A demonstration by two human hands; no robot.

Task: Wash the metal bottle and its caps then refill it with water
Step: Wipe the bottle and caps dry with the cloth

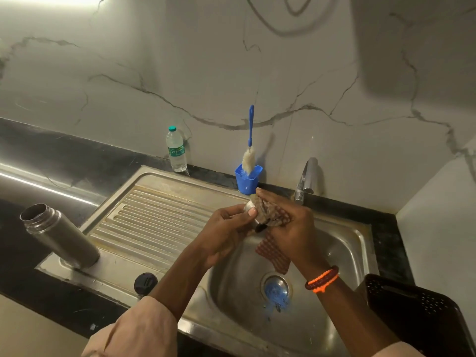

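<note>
Around the sink basin [342,243]: my way left over the drainboard [154,217] is open until the metal bottle [59,233] and black cap [145,283]; tap [306,180] and blue cup [247,179] stand behind, black basket [417,315] right.

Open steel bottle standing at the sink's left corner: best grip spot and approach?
Grip the open steel bottle round its plain cylindrical body, below the threaded neck, probably coming in from the side. It stands upright, uncapped, on the steel sink's flat rim, its sides unobstructed; the small black round cap lies apart. Wrapping the smooth wall should hold better than pinching the thin mouth.
</note>
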